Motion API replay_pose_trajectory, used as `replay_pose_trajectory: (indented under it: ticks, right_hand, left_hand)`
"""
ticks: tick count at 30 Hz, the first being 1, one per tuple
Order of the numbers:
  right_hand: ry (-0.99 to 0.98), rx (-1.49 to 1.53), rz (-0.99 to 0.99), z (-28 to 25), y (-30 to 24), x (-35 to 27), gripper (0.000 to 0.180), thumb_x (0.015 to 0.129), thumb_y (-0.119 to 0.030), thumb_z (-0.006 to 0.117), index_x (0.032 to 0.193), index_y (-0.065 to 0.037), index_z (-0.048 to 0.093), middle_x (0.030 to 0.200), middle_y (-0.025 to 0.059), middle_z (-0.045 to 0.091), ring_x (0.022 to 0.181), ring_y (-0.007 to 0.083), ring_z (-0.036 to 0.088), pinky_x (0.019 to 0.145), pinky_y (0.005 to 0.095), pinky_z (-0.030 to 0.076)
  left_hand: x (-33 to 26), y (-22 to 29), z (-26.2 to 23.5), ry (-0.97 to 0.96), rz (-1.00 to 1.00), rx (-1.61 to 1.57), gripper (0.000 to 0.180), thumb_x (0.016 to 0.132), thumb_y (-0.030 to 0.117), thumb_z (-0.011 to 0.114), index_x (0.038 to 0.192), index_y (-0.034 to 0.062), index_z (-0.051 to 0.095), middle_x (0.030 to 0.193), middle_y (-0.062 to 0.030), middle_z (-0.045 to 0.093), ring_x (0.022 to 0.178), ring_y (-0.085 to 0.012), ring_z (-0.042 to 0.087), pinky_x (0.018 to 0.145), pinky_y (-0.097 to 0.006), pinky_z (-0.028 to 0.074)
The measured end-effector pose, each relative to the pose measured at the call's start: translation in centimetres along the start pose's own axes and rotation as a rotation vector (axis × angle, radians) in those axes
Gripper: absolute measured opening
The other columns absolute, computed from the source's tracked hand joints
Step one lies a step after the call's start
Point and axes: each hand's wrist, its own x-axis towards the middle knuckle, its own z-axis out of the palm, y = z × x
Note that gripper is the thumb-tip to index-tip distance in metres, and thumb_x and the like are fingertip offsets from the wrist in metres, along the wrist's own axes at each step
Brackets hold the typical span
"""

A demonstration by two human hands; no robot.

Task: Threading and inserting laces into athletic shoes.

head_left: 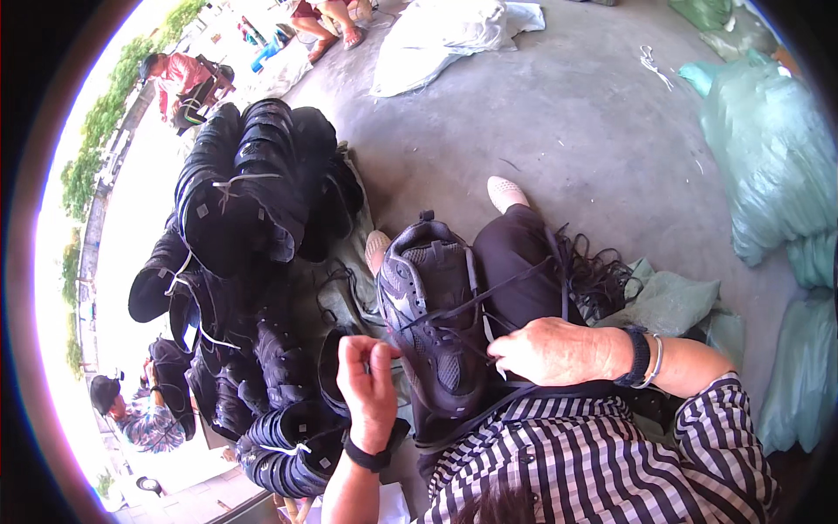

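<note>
A grey and black sneaker upper [428, 314] lies on my lap, toe toward me. My left hand [368, 389] pinches one end of a black shoelace [454, 310] beside the upper's left edge. My right hand [559, 349] grips the other part of the lace at the upper's right side, fingers closed. The lace runs across the eyelets and up over my dark trouser leg. A loose bunch of black shoelaces [598, 275] rests on my right thigh.
Tied stacks of black shoe uppers [244, 262] pile up at my left. Pale green sacks [768, 175] stand at right, a white sack [436, 39] lies far ahead. Other people sit at upper left [179, 79] and lower left [144, 410]. Grey concrete floor [567, 122] lies ahead.
</note>
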Motion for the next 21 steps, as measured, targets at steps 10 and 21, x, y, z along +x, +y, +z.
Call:
replay_pose_trajectory:
  ticks: [10,21]
  right_hand:
    - [-0.009,0.772,0.378,-5.7,2.0,-1.2,0.015,0.087,-0.015,0.065,0.093,-0.001,0.066,0.074,0.0002,0.065,0.063,0.0044,0.056,0.057,0.0213,0.044]
    - [0.441,0.931,0.353,-4.0,1.5,2.3,0.018,0.095,-0.013,0.054,0.102,0.000,0.065,0.087,0.0038,0.069,0.051,0.0023,0.052,0.045,0.0158,0.041]
  left_hand:
    - [4.7,3.3,-2.7,0.091,-0.205,-1.117,0.031,0.096,0.017,0.052,0.123,0.0005,0.048,0.062,0.0033,0.043,0.052,-0.0055,0.037,0.053,-0.024,0.039]
    - [10.2,-6.1,-23.7,0.346,-0.097,-1.058,0.037,0.099,0.013,0.046,0.135,0.0057,0.044,0.112,-0.0070,0.064,0.084,-0.0125,0.066,0.053,-0.015,0.052]
